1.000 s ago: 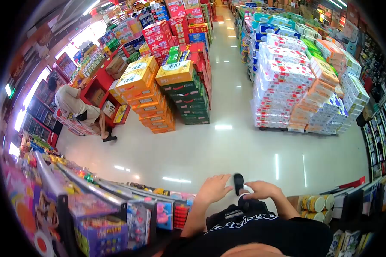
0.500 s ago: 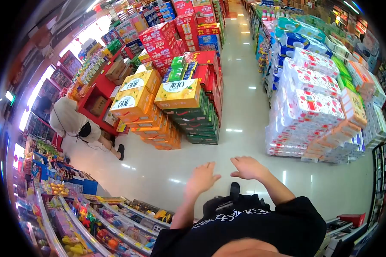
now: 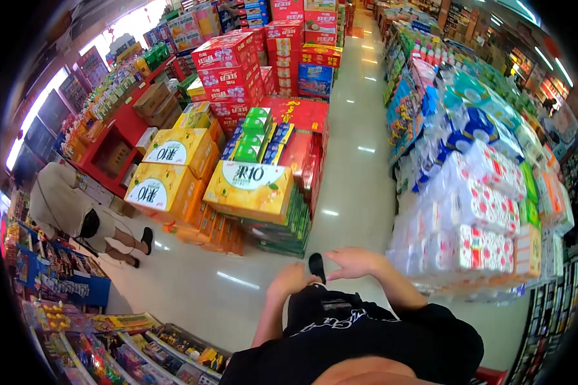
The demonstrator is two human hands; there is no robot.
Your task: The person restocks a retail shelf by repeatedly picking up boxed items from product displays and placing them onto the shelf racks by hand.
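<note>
L hand (image 3: 292, 279) & R hand (image 3: 352, 262) are held slightly apart above the floor (image 3: 359, 192), fingers loosely extended; just ahead, a yellow ctn (image 3: 249, 192) w/ white label is stacked atop green boxes (image 3: 296, 215).

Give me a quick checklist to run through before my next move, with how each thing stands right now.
1. Left hand and right hand unloaded: ok, no item visible in either.
2. Left hand apart from the yellow carton ahead: ok, floor shows between them.
3. Right hand apart from the plastic-wrapped packs: ok, they stand to its right.
4. Way ahead: ok, shiny floor runs between the stacks.
5. Footing: cannot tell; one black shoe shows, the other foot is hidden.
6. Other person out of the way: ok, off to the left beyond the orange cartons.
</note>
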